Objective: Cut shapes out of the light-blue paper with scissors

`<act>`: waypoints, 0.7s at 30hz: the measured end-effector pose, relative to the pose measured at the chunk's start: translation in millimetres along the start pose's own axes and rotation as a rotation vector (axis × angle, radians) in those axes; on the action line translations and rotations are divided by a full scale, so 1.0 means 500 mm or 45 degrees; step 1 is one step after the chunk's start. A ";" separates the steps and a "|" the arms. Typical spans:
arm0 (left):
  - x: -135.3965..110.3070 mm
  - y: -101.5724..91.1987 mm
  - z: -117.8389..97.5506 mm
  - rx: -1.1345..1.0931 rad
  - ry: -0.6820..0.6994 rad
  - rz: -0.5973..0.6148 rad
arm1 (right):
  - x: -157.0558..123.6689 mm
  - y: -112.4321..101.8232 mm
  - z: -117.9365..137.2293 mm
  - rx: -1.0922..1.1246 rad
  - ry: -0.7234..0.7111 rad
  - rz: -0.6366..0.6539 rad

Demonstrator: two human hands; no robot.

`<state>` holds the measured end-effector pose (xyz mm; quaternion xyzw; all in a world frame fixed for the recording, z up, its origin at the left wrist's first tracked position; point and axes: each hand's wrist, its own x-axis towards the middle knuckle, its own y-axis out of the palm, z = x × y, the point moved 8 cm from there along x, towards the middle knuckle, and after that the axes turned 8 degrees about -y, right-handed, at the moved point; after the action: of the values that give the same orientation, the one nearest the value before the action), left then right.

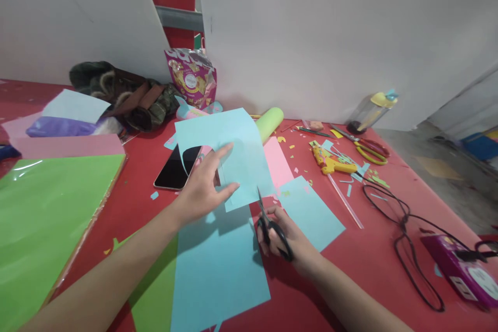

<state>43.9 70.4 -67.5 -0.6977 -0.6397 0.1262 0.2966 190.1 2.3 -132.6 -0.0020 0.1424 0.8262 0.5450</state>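
Note:
My left hand [202, 181] holds up a light blue sheet of paper [243, 161]. Its thumb and index finger lie over the front of the sheet, with the other fingers partly hidden. A curved piece is cut out of the sheet's left side. Black-handled scissors [268, 225] are in my right hand [286, 238], fingers through the loops. Their blades point up and away, with the tip at the sheet's lower right edge. Below lies another blue sheet [221, 270], and a further blue sheet [311, 212] rests to the right.
A phone [171, 171] lies behind my left hand. At right are a yellow glue gun [330, 161], its cable [404, 233], other scissors [368, 148], paper scraps and a purple power strip [459, 270]. Green paper in plastic [58, 218] covers the left. Behind stand a snack bag [192, 78] and a bottle [371, 114].

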 end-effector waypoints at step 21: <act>-0.009 0.017 -0.039 0.117 0.089 0.161 | -0.002 0.002 0.009 0.062 -0.002 0.012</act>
<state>60.8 61.0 -58.0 -0.7263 -0.5772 0.1493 0.3420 190.1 2.1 -127.8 0.0127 0.1622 0.8251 0.5411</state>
